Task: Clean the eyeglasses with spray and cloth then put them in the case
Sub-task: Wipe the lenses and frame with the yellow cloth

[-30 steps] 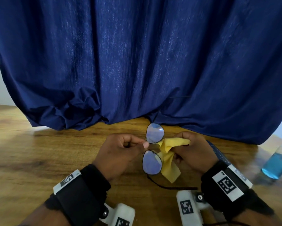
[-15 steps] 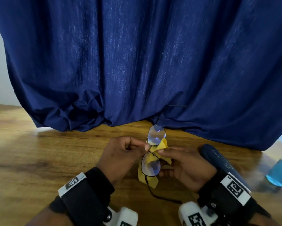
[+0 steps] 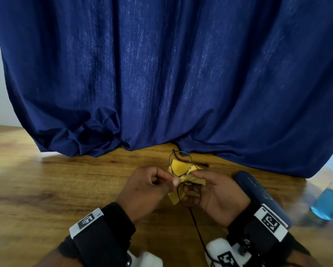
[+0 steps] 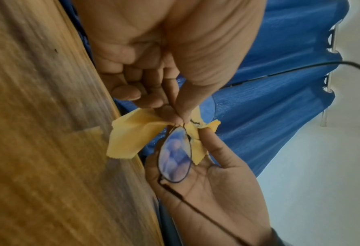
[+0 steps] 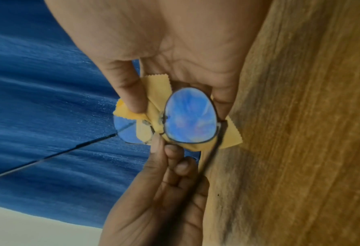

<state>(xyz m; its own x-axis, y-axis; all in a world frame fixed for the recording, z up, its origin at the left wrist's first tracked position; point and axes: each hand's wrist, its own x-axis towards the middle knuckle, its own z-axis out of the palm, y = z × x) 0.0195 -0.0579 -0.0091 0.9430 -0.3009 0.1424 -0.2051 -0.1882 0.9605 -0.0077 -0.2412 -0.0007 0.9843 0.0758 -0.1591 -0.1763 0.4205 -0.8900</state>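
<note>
Thin black-rimmed eyeglasses [image 3: 189,196] are held upright above the wooden table [image 3: 65,189], one lens above the other. My left hand [image 3: 174,181] pinches their bridge [image 4: 181,122] between thumb and forefinger. My right hand [image 3: 197,180] lies palm up behind the lower lens [image 5: 190,116]. Its thumb [image 5: 130,98] presses the yellow cloth [image 3: 178,166] against the upper lens. The cloth [image 4: 130,138] bunches around the bridge. A dark blue case [image 3: 258,193] lies shut on the table just right of my right hand. The spray bottle [image 3: 328,205] of blue liquid stands at the far right.
A dark blue curtain [image 3: 161,74] hangs behind the table and bunches on its far edge. One temple arm [image 3: 197,228] of the glasses points back toward my wrists. White wrist-camera housings [image 3: 221,253] sit low in the head view.
The right hand has turned palm up and brought the cloth from the lower lens up behind the upper lens. The left hand keeps its pinch on the bridge. The case has come further into sight.
</note>
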